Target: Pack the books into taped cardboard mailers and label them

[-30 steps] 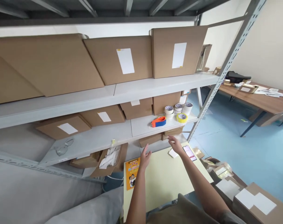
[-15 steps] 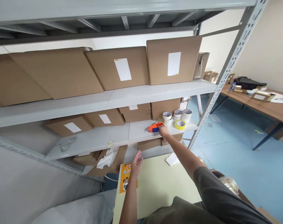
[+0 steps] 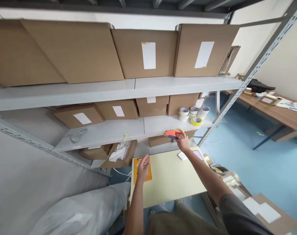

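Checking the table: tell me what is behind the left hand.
Behind the left hand, an orange booklet lies on the cream table. The hand and wrist hide part of its cover and any print there.

Your right hand hides part of the dispenser — your left hand covers some of the book — your right forearm partly covers the phone.
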Tool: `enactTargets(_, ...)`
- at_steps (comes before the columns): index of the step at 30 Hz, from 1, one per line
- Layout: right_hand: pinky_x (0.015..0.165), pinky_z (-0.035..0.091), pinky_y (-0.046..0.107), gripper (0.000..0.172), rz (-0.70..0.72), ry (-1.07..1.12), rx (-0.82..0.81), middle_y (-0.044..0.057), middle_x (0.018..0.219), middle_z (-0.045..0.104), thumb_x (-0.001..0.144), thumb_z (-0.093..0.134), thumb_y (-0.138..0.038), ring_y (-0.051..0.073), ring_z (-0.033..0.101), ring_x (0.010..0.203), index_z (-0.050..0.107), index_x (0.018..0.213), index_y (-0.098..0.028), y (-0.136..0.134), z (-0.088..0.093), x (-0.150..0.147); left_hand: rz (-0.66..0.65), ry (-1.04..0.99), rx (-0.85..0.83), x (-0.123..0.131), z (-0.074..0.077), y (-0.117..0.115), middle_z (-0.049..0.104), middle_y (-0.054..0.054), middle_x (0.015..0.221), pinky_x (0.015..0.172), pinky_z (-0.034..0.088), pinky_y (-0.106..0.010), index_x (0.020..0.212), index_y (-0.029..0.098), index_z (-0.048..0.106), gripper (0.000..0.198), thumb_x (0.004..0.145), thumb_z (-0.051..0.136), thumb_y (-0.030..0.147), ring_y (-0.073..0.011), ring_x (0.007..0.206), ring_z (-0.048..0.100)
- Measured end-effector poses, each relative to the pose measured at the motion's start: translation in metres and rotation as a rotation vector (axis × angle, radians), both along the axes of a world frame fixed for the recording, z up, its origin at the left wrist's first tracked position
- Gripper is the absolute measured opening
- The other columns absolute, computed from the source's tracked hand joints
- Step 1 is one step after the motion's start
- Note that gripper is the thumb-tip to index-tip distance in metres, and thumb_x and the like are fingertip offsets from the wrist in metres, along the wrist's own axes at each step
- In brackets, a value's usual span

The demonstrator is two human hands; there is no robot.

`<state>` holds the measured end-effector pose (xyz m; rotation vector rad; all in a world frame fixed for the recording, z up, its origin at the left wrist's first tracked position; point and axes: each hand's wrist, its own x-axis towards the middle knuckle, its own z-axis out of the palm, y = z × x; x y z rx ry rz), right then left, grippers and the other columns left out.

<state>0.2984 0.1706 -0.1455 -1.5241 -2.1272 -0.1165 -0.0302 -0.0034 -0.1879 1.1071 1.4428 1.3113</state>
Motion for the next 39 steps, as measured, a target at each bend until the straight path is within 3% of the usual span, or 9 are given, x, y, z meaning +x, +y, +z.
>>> enactTargets(4,0.094,0.043,0.043,0.024,-0.056,0.004,0.001,0.014,0.110,0.076,0.104,0.055,-0.028,0.034,0.056,0.118,0.074,0.119,-0.022,-0.068,-0.045,0.010,-0.069,-0.043,-0.041,0.003,-0.026,-0.012,0.066,-0.017,0.147,0.108,0.056,-0.043,0.140,0.022,0.069,0.063,0.087,0.073,0.056,-0.0309,0.130,0.067)
enactTargets(9,0.097,0.045,0.045,0.020,-0.169,0.003,-0.139,0.013,0.106,0.077,0.101,0.060,-0.025,0.034,0.058,0.116,0.075,0.113,-0.022,-0.133,-0.092,0.039,-0.127,-0.027,-0.077,0.016,-0.039,-0.025,0.067,-0.015,0.146,0.108,0.056,-0.044,0.141,0.023,0.068,0.058,0.091,0.071,0.051,-0.0291,0.128,0.068)
enactTargets(16,0.101,0.049,0.043,0.031,-0.332,0.044,-0.491,0.014,0.119,0.077,0.093,0.059,-0.015,0.033,0.059,0.125,0.077,0.118,-0.019,-0.186,-0.158,0.106,-0.089,0.032,-0.098,0.032,-0.044,-0.053,0.067,-0.016,0.145,0.110,0.055,-0.045,0.142,0.022,0.067,0.059,0.092,0.069,0.053,-0.0291,0.127,0.068)
enactTargets(20,0.104,0.048,0.040,0.036,-0.480,0.060,-0.717,0.014,0.138,0.071,0.093,0.058,-0.018,0.032,0.057,0.132,0.076,0.124,-0.018,-0.203,-0.186,0.144,-0.115,0.060,-0.170,0.055,-0.048,-0.070,0.066,-0.017,0.146,0.109,0.054,-0.046,0.143,0.022,0.066,0.060,0.093,0.069,0.055,-0.0295,0.127,0.068)
enactTargets(24,0.106,0.044,0.036,0.043,-0.539,0.048,-0.856,0.018,0.142,0.067,0.096,0.056,-0.017,0.030,0.052,0.138,0.069,0.136,-0.012,-0.208,-0.200,0.181,-0.131,0.085,-0.222,0.088,-0.052,-0.081,0.066,-0.017,0.146,0.107,0.056,-0.044,0.142,0.022,0.066,0.060,0.092,0.070,0.056,-0.0287,0.127,0.069)
enactTargets(27,0.102,0.045,0.036,0.041,-0.552,0.021,-0.950,0.020,0.135,0.070,0.095,0.055,-0.009,0.030,0.054,0.135,0.069,0.134,-0.008,-0.207,-0.203,0.206,-0.133,0.096,-0.243,0.112,-0.053,-0.085,0.067,-0.017,0.145,0.107,0.056,-0.044,0.141,0.022,0.066,0.061,0.091,0.070,0.056,-0.0282,0.124,0.070)
enactTargets(32,0.098,0.049,0.040,0.042,-0.557,0.040,-0.943,0.021,0.126,0.073,0.089,0.058,-0.003,0.032,0.062,0.128,0.072,0.128,-0.010,-0.201,-0.200,0.232,-0.136,0.111,-0.263,0.131,-0.051,-0.090,0.067,-0.017,0.146,0.109,0.054,-0.044,0.141,0.022,0.066,0.061,0.091,0.071,0.056,-0.0278,0.124,0.070)
enactTargets(36,0.098,0.051,0.043,0.049,-0.506,0.082,-0.802,0.022,0.137,0.067,0.087,0.057,-0.009,0.035,0.062,0.129,0.069,0.135,-0.014,-0.192,-0.193,0.220,-0.075,0.118,-0.267,0.125,-0.046,-0.098,0.067,-0.018,0.145,0.109,0.054,-0.045,0.140,0.021,0.067,0.061,0.090,0.072,0.055,-0.0284,0.123,0.071)
enactTargets(39,0.097,0.055,0.046,0.049,-0.301,0.224,-0.595,0.021,0.131,0.071,0.089,0.055,-0.018,0.035,0.067,0.120,0.069,0.136,-0.015,-0.182,-0.184,0.184,0.008,0.126,-0.241,0.110,-0.040,-0.110,0.070,-0.017,0.142,0.107,0.055,-0.044,0.138,0.021,0.069,0.059,0.089,0.073,0.054,-0.0279,0.122,0.071)
